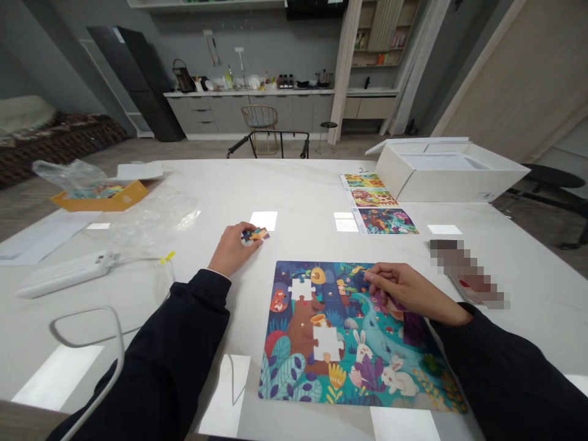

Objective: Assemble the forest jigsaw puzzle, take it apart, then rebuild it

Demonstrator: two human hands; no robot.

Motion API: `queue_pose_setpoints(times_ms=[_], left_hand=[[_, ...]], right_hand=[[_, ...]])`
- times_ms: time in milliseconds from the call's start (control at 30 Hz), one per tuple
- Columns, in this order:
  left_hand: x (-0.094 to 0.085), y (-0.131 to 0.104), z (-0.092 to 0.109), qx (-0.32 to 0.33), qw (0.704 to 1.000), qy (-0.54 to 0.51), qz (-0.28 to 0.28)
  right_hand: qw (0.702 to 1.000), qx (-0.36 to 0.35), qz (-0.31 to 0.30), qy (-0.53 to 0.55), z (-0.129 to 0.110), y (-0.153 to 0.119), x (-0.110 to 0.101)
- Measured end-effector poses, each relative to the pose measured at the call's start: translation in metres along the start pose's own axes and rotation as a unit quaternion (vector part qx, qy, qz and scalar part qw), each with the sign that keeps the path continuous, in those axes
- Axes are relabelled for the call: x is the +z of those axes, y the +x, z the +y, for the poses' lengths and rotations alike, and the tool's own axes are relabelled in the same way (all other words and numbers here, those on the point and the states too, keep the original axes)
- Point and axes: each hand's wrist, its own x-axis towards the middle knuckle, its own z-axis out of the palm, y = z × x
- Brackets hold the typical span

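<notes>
A jigsaw puzzle (337,380) of a forest scene with a bear and rabbits lies flat on the white table. White tabletop shows through two gaps, at the upper left and near the bear's middle. Beyond its upper left corner, my left hand (233,248) is closed on colourful puzzle pieces (257,234), held just above or on the table; I cannot tell which. Over the puzzle's upper right part is my right hand (399,288), its thumb and fingers drawn together at the surface. Whatever its fingertips might hold is hidden.
Picture cards (374,197) lie beside a white box (450,174) at the back right. A blurred-out object (468,275) is right of the puzzle. Leftward are a yellow tray (103,197) of pieces, plastic wrap (156,214), paper (46,236) and a white power strip (68,274) with cable.
</notes>
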Motion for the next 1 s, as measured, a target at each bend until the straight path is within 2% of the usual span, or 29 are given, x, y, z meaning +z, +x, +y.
queue_pose_setpoints(times_ms=[133, 233, 400, 500, 600, 700, 800, 1000], left_hand=[[-0.004, -0.001, 0.005, 0.015, 1.000, 0.006, 0.015], [-0.010, -0.004, 0.023, 0.067, 0.998, -0.006, 0.019], [-0.018, -0.028, 0.090, 0.201, 0.968, -0.142, -0.052], [-0.017, -0.051, 0.130, 0.242, 0.938, -0.221, -0.115], [-0.014, -0.068, 0.154, 0.273, 0.909, -0.273, -0.156], [-0.009, -0.076, 0.161, 0.289, 0.895, -0.292, -0.173], [-0.006, -0.077, 0.160, 0.294, 0.894, -0.286, -0.179], [-0.009, -0.073, 0.161, 0.279, 0.919, -0.254, -0.114]], right_hand=[[1.000, 0.000, -0.006, 0.005, 0.000, 0.000, 0.000], [1.000, -0.001, 0.001, 0.009, -0.003, -0.001, 0.001], [0.999, -0.033, 0.020, 0.038, -0.019, -0.009, 0.004], [0.996, -0.055, -0.019, 0.069, -0.034, -0.019, 0.009], [0.993, -0.062, -0.067, 0.080, -0.046, -0.027, 0.018], [0.990, -0.057, -0.090, 0.089, -0.050, -0.029, 0.024], [0.990, -0.042, -0.094, 0.098, -0.049, -0.028, 0.026], [0.993, -0.052, -0.077, 0.076, -0.046, -0.026, 0.024]])
